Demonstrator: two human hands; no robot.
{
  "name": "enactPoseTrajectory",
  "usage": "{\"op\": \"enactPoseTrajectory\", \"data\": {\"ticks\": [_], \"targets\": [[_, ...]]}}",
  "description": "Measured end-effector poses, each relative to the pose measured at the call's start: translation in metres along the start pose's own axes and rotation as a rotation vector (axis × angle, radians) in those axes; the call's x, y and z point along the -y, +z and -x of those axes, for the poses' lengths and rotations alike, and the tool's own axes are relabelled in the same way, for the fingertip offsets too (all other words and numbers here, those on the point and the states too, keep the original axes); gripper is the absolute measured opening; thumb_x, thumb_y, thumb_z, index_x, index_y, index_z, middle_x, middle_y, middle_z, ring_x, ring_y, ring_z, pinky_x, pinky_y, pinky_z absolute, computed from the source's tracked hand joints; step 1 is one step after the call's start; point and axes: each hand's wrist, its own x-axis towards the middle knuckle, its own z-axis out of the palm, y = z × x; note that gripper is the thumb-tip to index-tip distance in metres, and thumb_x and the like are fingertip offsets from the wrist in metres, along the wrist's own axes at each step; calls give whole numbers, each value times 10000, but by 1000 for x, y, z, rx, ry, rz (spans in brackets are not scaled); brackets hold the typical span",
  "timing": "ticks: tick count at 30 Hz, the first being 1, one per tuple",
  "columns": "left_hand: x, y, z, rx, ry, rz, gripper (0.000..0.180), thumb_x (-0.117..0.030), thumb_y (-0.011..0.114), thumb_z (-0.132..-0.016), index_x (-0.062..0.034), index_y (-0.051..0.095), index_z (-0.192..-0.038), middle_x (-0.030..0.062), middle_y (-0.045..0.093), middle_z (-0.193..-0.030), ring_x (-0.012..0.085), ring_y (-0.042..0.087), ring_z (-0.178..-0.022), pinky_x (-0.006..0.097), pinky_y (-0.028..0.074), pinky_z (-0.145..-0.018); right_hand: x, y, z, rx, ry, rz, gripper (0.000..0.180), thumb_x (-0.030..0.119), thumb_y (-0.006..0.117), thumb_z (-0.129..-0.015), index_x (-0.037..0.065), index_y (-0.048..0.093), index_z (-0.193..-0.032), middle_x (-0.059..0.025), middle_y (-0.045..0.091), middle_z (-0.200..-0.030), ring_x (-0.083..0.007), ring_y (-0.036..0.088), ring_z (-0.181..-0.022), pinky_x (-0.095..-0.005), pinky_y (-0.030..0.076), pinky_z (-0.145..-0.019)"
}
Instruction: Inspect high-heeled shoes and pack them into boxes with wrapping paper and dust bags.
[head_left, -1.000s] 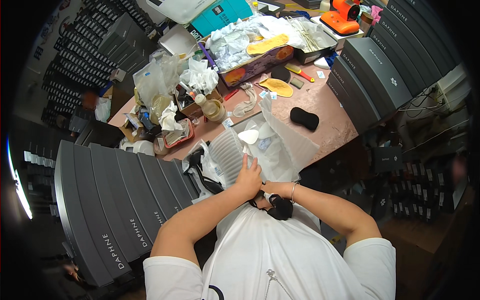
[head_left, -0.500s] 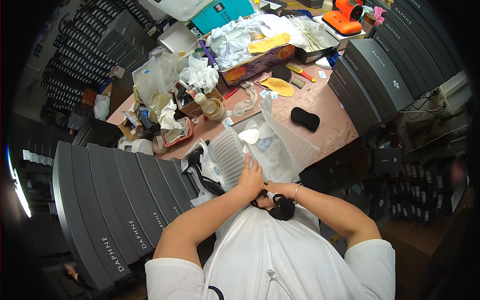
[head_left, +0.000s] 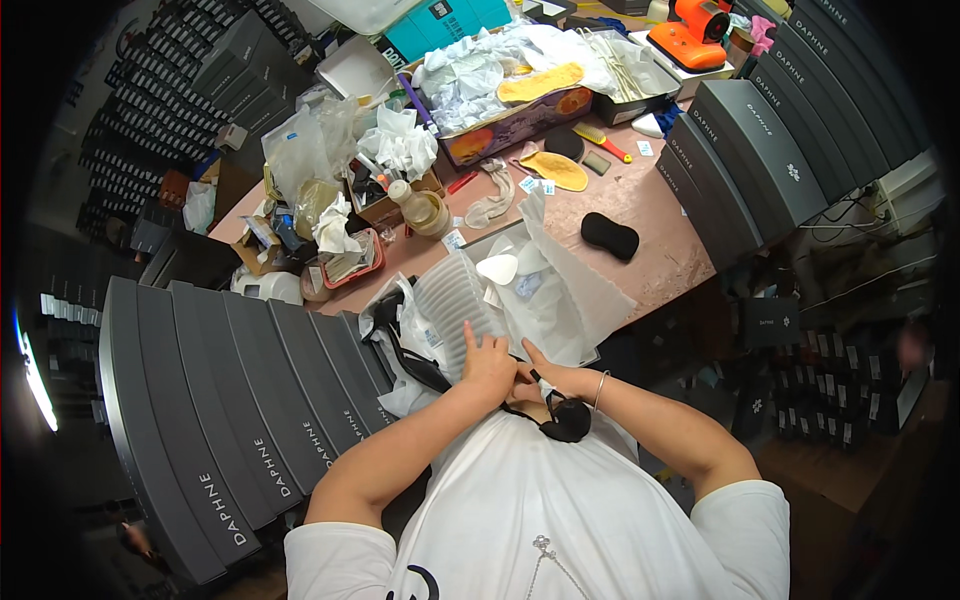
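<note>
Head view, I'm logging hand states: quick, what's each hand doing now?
Left hand: index finger extended, at the black strappy shoe; grip cannot be told.
Right hand: at the same shoe, fingers partly hidden; grip cannot be told.

Bright centre, black rim, under a strong fisheye bend.
The worktop (head_left: 668, 215) towards two o'clock and the white shirt (head_left: 600, 520) at six look well lit, their shadows soft; a glaring light strip (head_left: 38, 385), blue-fringed, curves near nine. Grey boxes (head_left: 150, 430) at eight bow outward; stacked boxes (head_left: 828, 400) between three and four sit dim and soft-edged.
</note>
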Motion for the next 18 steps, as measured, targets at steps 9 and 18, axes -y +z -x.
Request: {"op": "enactPoseTrajectory", "data": {"ticks": [9,18], "targets": [[9,-18,-15,380,105,-219,314,-312,531,-868,-163,684,-1099,136,603,-1125,332,516,-1147,720,19,-1022,-31,0,-24,72,27,243,872,368,728,-670,-18,338,-1349,-332,401,-1289,-469,413,-1177,-408,377,-1002],[7,-2,-20,77,121,-221,255,-267,564,-825,-132,730,-964,86,635,-993,292,547,-1036,715,8,-1033,-28,-4,-23,51,90,304,845,357,712,-688,-77,349,-1315,-357,348,-1302,-474,458,-1132,-403,408,-970]]}}
